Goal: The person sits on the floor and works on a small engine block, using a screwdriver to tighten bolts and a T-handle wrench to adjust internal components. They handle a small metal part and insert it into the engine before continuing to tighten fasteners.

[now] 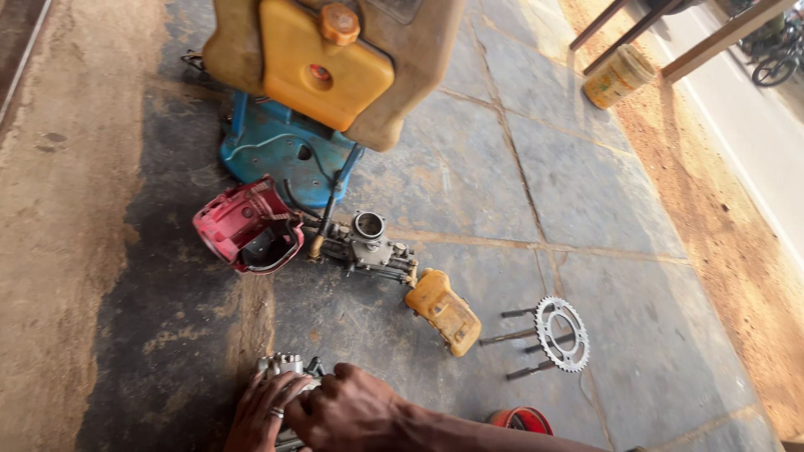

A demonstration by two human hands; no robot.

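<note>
Two hands working a small metal engine part on a stained stone floor.

The left hand (266, 412), ringed, and the right hand (347, 410) both close their fingers around the grey metal part (285, 367), which sits on the floor (586, 209) just below the red housing (247, 226). Right of that housing lie a carburettor (368, 243), a yellow cover (444, 311) and a sprocket (562, 334) with bolts; above it stands a yellow tank (327, 63) on a blue base (280, 151).
</note>
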